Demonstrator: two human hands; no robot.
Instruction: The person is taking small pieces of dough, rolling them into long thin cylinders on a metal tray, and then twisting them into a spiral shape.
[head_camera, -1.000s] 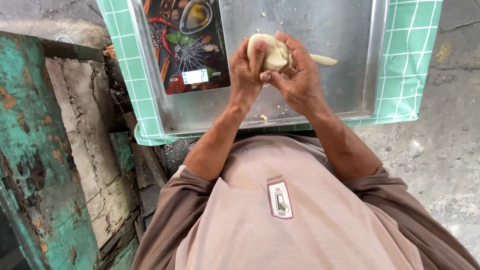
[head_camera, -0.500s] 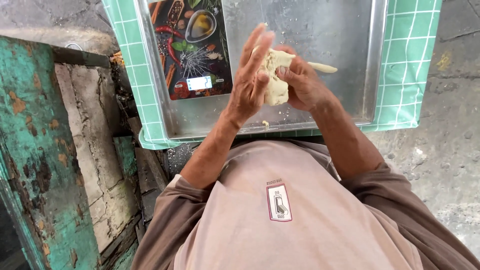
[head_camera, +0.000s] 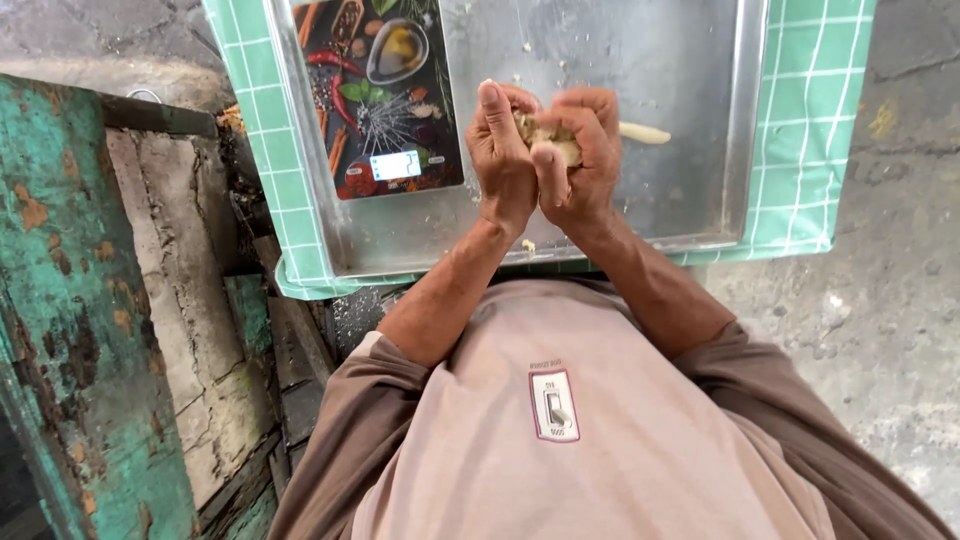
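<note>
pale dough lump (head_camera: 548, 140) sits pressed between both hands above the metal tray (head_camera: 700, 120), mostly hidden, so its long axis cannot be told. the left hand (head_camera: 503, 160) presses flat against it, fingers pointing up. the right hand (head_camera: 585, 150) curls closed around it from the other side. a thin dough strip (head_camera: 645, 133) lies on the tray just beside the right hand, its length running sideways. a patterned kitchen scale (head_camera: 385, 95) stands at the tray's left, on green checked cloth (head_camera: 810, 120).
</note>
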